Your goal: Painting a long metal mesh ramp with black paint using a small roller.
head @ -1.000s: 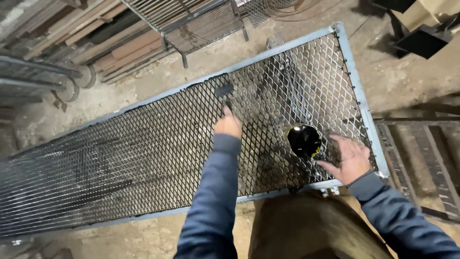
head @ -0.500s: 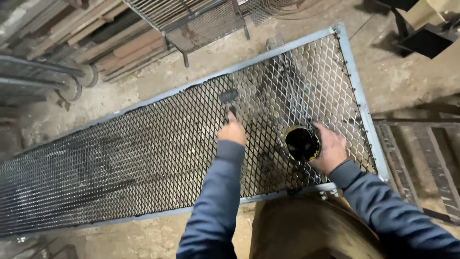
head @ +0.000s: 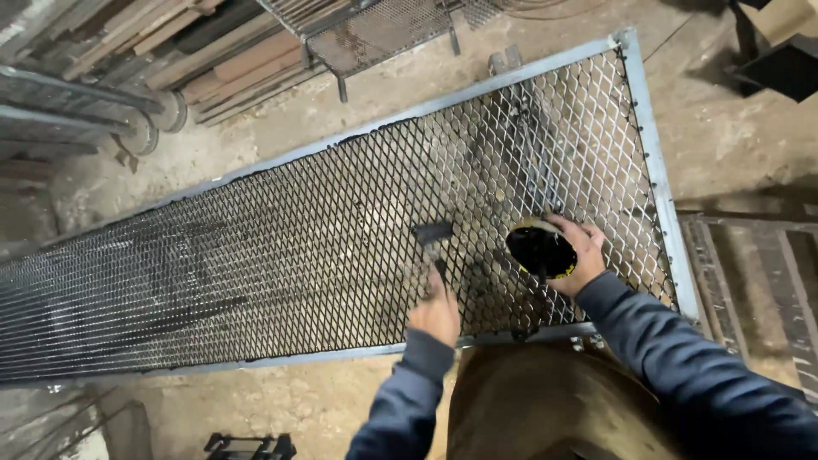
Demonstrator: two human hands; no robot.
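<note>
The brush (head: 433,243) is held in the left hand (head: 436,311), which is closed around the handle. The bristle head rests on the mesh (head: 281,255), in its right half and just left of the can (head: 540,250). The brush's long axis runs from the hand up and away from the person, head at the far end, tilted slightly leftward. The can, open and dark inside, stands on the mesh and is gripped at its rim by the right hand (head: 578,255), fingers wrapped around its far side.

Progress is judged partial. The mesh left of the brush appears dark and coated, in patches; around and right of the can it appears paler and bare. The frame (head: 656,179) shows grey, seemingly uncoated. The panel lies flat, long axis left to right, on a dusty floor (head: 733,128).
</note>
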